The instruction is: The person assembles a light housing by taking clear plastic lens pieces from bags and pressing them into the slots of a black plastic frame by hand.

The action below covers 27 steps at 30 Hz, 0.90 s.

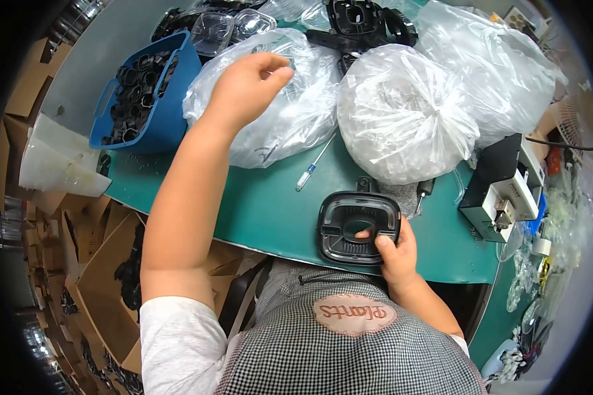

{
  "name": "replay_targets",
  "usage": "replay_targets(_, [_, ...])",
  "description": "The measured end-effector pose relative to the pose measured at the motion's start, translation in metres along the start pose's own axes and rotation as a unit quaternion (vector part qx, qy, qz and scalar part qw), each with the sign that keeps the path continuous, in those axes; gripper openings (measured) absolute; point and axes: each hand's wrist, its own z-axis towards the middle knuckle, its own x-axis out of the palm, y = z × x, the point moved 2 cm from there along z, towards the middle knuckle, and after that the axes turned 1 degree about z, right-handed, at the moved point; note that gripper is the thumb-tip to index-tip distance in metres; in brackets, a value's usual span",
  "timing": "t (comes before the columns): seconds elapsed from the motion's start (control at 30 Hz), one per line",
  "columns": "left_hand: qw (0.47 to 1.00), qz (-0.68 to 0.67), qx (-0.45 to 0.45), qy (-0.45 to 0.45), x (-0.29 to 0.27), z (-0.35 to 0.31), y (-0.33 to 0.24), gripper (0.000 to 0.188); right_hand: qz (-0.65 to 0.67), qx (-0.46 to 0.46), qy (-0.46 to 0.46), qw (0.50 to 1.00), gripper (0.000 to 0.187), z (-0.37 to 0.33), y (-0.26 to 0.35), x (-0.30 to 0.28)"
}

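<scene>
My right hand [399,255] grips a black, rounded-square plastic housing [331,245] by its right side, just above the table's front edge. The thumb lies on its face, and a fingertip shows through the round opening in its middle. My left hand [247,89] is raised over an opened clear plastic bag [270,135] of transparent parts at the back. Its fingers are curled in toward the thumb; whatever they hold, if anything, is hidden. A screwdriver [306,178] with a blue and clear handle lies on the green table [263,210] between the two hands.
A blue bin [171,108] of small black parts stands at the left. Right of centre sits a tied, full plastic bag [402,112], with another bag [487,72] behind it. Black housings [357,18] are piled at the back. A black-and-white device [501,191] stands at the right.
</scene>
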Motion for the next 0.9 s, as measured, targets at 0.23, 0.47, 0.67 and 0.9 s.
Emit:
replay_targets(0.23, [0.932,0.316,-0.093,0.149,0.055,0.042,0.062,0.038,0.039,0.025,-0.006,0.999,0.043,0.004,-0.002,-0.001])
replay_targets(0.47, [0.925,0.242,-0.140,0.257,0.029,0.048,0.069,0.033,0.001,0.049,0.011,0.999,0.040,0.009,0.001,-0.004])
replay_targets(0.67, [0.948,0.308,-0.005,0.079,0.021,0.043,0.038,0.025,0.013,0.051,0.029,0.998,0.039,0.009,-0.001,-0.005])
replay_targets(0.9, [0.954,0.018,0.292,0.071,0.084,0.032,-0.085,0.012,0.012,0.056,0.022,0.998,0.039,0.010,0.001,-0.008])
